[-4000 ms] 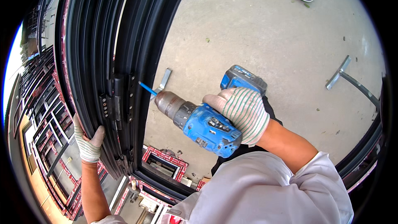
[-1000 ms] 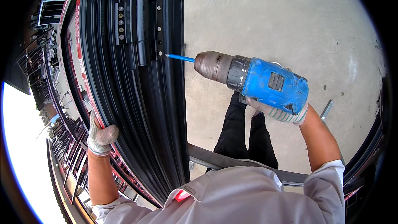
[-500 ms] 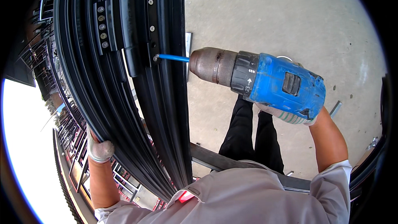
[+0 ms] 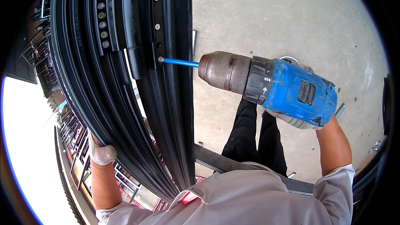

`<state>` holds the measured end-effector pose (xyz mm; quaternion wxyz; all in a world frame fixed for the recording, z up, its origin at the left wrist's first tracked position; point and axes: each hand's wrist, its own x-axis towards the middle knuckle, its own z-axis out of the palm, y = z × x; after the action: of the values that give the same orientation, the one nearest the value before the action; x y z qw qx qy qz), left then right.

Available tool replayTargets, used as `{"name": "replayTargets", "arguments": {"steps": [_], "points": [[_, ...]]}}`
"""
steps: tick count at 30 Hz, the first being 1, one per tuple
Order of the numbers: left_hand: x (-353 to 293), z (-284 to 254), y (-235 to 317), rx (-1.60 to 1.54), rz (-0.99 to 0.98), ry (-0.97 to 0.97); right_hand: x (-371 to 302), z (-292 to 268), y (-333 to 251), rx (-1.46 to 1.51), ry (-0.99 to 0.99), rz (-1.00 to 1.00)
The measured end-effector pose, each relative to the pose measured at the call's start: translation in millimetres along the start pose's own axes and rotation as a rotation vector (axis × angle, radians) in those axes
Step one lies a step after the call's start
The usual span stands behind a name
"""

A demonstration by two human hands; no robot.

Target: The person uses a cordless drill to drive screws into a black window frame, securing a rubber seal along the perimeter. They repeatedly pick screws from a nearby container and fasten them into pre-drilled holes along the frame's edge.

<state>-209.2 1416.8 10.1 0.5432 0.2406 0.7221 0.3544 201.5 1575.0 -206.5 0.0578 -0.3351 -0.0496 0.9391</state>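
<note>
Right hand [image 4: 298,118] gripped a blue drill [image 4: 266,84], its bit on a hinge [image 4: 131,29] screw; left hand [image 4: 101,153] clasped the black frame [image 4: 166,112].

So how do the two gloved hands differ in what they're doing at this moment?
The right hand grips the blue drill from below, its bit set on a hinge screw; the left hand holds the black frame's outer edge, lower down and with no tool. Both wear knit work gloves.

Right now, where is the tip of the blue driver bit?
In the head view, the blue driver bit sits left of centre, its tip on a screw in the black hinge on the dark window frame, with the blue drill in the right hand.
</note>
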Motion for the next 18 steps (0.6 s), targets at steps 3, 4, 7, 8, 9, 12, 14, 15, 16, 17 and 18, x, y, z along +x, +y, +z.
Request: {"name": "replayTargets", "arguments": {"steps": [3, 4, 7, 8, 9, 12, 14, 15, 16, 17, 18], "points": [[5.5, 0.1, -3.4, -0.021, -0.002, -0.001, 7.4, 9.2, -8.9, -0.099, 0.085, -0.007], [10.3, 1.1, -1.5, -0.032, 0.001, -0.019, 4.1, 13.5, -14.1, -0.189, 0.123, -0.037], [10.5, 4.7, 1.6, -0.035, 0.001, -0.019, 5.8, 19.8, -22.3, -0.537, 0.143, -0.131], [6.5, 6.3, 2.9, -0.037, -0.007, -0.013, 4.2, 21.4, -25.3, -0.674, 0.131, -0.171], [2.7, 8.1, 4.2, -0.039, -0.016, -0.007, 1.7, 22.9, -26.8, -0.786, 0.119, -0.208], [-1.8, 1.0, -0.4, -0.036, -0.020, 0.004, 4.4, 31.4, -41.4, -1.060, 0.071, -0.301], [-1.9, -3.7, -2.7, -0.024, -0.026, -0.004, 9.4, 35.4, -48.0, -1.180, 0.028, -0.345], [0.1, -5.3, -4.1, -0.023, -0.025, -0.015, 9.6, 38.5, -51.3, -1.239, 0.019, -0.369], [0.8, -6.0, -4.6, -0.024, -0.025, -0.019, 10.2, 41.9, -53.4, -1.288, 0.009, -0.384], [1.7, -7.3, -5.1, -0.022, -0.023, -0.021, 12.6, 48.8, -53.4, -1.335, -0.015, -0.393], [0.7, -6.0, -5.6, -0.016, -0.024, -0.015, 14.9, 48.2, -55.7, -1.375, -0.028, -0.411]]}}
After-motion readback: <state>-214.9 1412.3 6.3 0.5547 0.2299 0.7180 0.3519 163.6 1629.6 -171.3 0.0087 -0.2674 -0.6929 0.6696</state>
